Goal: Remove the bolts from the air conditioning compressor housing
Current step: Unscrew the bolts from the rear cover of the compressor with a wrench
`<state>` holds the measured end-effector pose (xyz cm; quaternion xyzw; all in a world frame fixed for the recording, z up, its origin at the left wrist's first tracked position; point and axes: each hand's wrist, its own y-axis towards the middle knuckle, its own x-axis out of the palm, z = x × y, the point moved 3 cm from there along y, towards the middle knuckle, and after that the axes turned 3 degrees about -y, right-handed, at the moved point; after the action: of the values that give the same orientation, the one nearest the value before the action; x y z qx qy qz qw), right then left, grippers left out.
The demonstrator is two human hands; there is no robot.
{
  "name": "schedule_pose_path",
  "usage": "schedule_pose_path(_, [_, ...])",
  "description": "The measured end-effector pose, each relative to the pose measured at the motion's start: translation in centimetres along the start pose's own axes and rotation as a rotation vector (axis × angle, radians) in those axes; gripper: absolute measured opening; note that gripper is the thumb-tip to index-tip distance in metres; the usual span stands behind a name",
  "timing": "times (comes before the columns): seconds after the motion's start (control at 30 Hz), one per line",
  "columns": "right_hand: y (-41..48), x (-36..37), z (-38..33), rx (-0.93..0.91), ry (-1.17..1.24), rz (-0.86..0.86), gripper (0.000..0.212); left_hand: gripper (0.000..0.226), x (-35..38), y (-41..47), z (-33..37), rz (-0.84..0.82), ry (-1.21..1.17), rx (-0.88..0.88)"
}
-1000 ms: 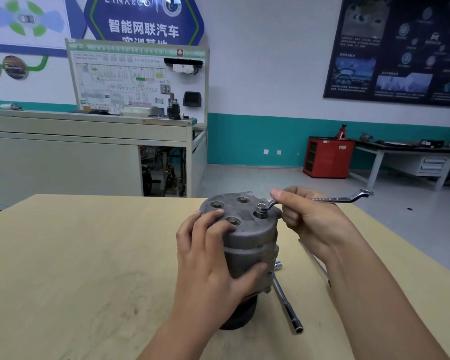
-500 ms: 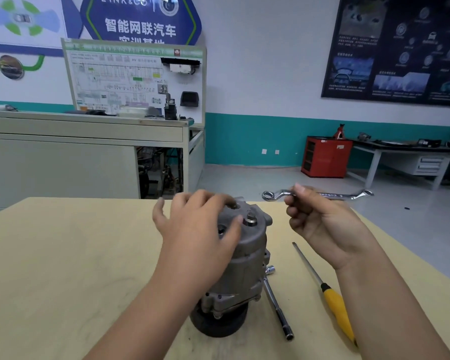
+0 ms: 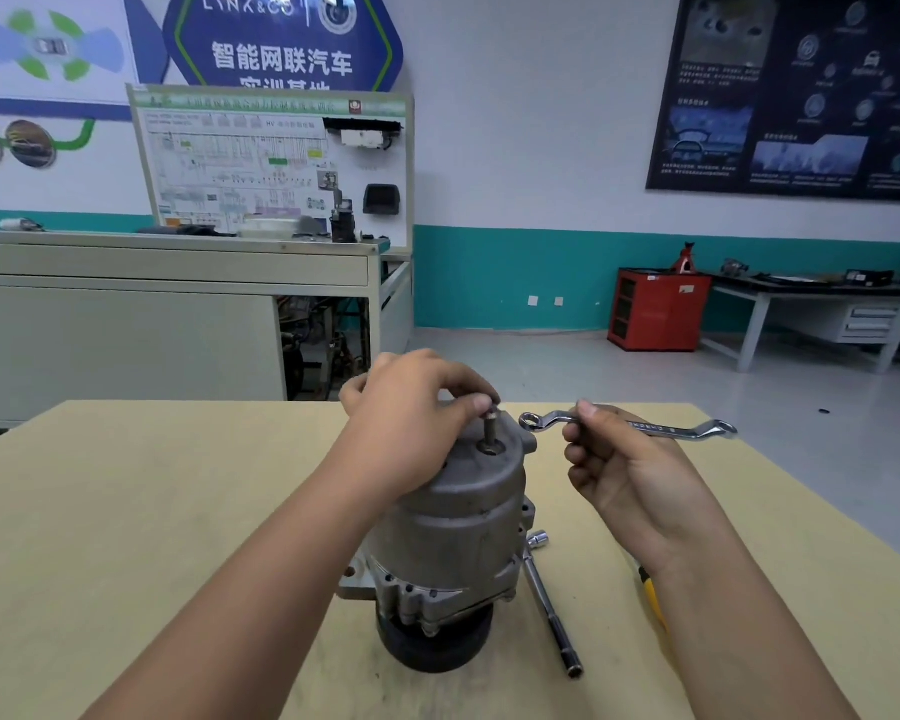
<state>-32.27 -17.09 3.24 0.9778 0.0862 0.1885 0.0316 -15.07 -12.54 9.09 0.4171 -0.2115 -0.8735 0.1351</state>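
Left hand [image 3: 411, 439] pinches a half-raised steel bolt [image 3: 491, 431] atop the dull cast-metal compressor [image 3: 453, 532]. Right hand [image 3: 624, 475] grips a shiny chrome ring spanner [image 3: 630, 426] beside it, above the pale wooden table [image 3: 126, 511]

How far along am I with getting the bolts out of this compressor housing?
Done: one bolt is loosened and stands raised from its hole atop the housing. In hand: your left hand pinches its head, while your right hand holds the wrench clear of it. Left: lifting that bolt out; any others are hidden under your left hand.
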Motion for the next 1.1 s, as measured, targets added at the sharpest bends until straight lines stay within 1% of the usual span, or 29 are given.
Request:
schedule_pose_path(0.1, [-0.3, 0.1, 0.2, 0.002, 0.003, -0.003, 0.014, 0.024, -1.1, 0.1, -0.5, 0.061, -0.110, -0.023])
schedule_pose_path(0.2, [-0.6, 0.3, 0.5, 0.000, -0.008, -0.033, 0.017, 0.023, -3.2, -0.3, -2.9, 0.159, -0.246, -0.099])
schedule_pose_path(0.27, [-0.7, 0.4, 0.5, -0.011, -0.011, -0.053, 0.022, 0.020, -4.8, -0.8, -5.9, 0.216, -0.266, -0.200])
schedule_pose_path(0.33, [-0.7, 0.7, 0.4, -0.021, -0.004, -0.062, 0.026, 0.013, -5.8, -1.4, -10.0, 0.233, -0.155, -0.364])
schedule_pose_path(0.37, [-0.8, 1.0, 0.3, -0.021, 0.000, -0.065, 0.027, 0.014, -5.9, -1.8, -12.2, 0.201, -0.050, -0.452])
schedule_pose_path(0.4, [-0.8, 1.3, 0.3, -0.019, 0.002, -0.069, 0.028, 0.016, -5.6, -2.3, -14.3, 0.134, 0.040, -0.536])
schedule_pose_path(0.47, [-0.9, 1.8, 0.2, -0.019, -0.006, -0.076, 0.028, 0.015, -4.0, -3.3, -18.1, -0.058, 0.136, -0.676])
schedule_pose_path(0.53, [-1.1, 2.2, 0.3, -0.018, -0.003, -0.070, 0.027, 0.016, -1.7, -4.4, -21.1, -0.258, 0.218, -0.760])
schedule_pose_path(0.6, [-1.4, 2.3, 0.3, -0.025, 0.010, -0.064, 0.026, 0.019, 0.2, -5.3, -23.2, -0.349, 0.263, -0.798])
schedule_pose_path(0.7, [-2.0, 2.6, 0.1, -0.070, 0.002, -0.020, 0.020, 0.018, 1.6, -5.7, -24.8, -0.342, 0.255, -0.822])
schedule_pose_path(0.8, [-2.6, 3.0, -0.1, -0.143, 0.010, 0.028, 0.020, 0.020, 2.2, -5.2, -25.5, -0.345, 0.271, -0.814])
schedule_pose_path(0.9, [-3.2, 3.7, -0.2, -0.246, -0.033, 0.063, 0.019, 0.016, 2.5, -4.7, -25.8, -0.341, 0.308, -0.792])
schedule_pose_path(0.97, [-3.7, 4.2, 0.0, -0.337, -0.075, 0.081, 0.018, 0.013, 2.6, -4.7, -25.7, -0.302, 0.299, -0.789])
schedule_pose_path(1.03, [-4.3, 4.8, 0.5, -0.418, -0.160, 0.089, 0.016, 0.010, 2.3, -5.0, -24.9, -0.217, 0.300, -0.798])
schedule_pose_path(1.1, [-4.8, 5.4, 1.2, -0.466, -0.240, 0.094, 0.015, 0.017, 1.6, -5.4, -22.9, -0.101, 0.288, -0.779])
